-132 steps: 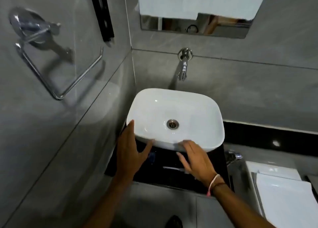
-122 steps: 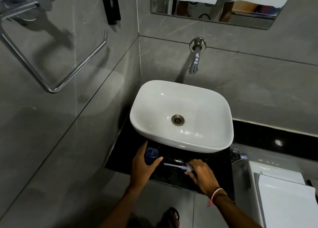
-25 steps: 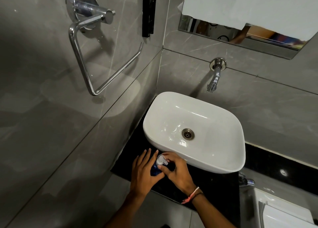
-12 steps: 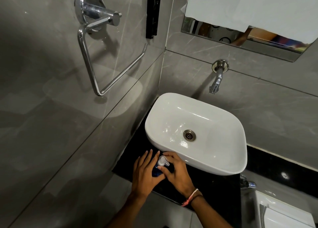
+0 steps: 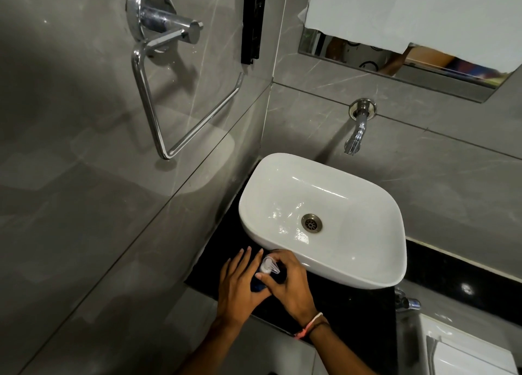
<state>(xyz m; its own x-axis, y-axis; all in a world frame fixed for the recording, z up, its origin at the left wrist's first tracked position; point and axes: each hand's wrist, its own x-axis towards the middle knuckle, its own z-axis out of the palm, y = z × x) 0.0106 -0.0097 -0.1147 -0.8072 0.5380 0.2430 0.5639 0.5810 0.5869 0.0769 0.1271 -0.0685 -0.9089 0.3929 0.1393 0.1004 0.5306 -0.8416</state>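
Note:
A small blue bottle [image 5: 256, 286] stands on the black counter [image 5: 350, 304] just in front of the white basin [image 5: 364, 273]. My left hand [image 5: 240, 288] holds the bottle between thumb and palm, with its fingers stretched up along the bottle's left side. A clear plastic pump head [image 5: 267, 265] sits on top of the bottle. My right hand [image 5: 291, 285] pinches this pump head with curled fingers. Most of the bottle is hidden behind both hands.
A chrome tap [image 5: 356, 133] juts from the grey tiled wall above the basin. A chrome towel ring [image 5: 169, 97] hangs on the left wall. A mirror partly covered by white paper [image 5: 409, 12] is above. A white toilet cistern [image 5: 466, 352] stands at the lower right.
Five seconds ago the bottle and pump lay apart on the counter; each hand took one and brought them together. Over the last second the hands have barely moved.

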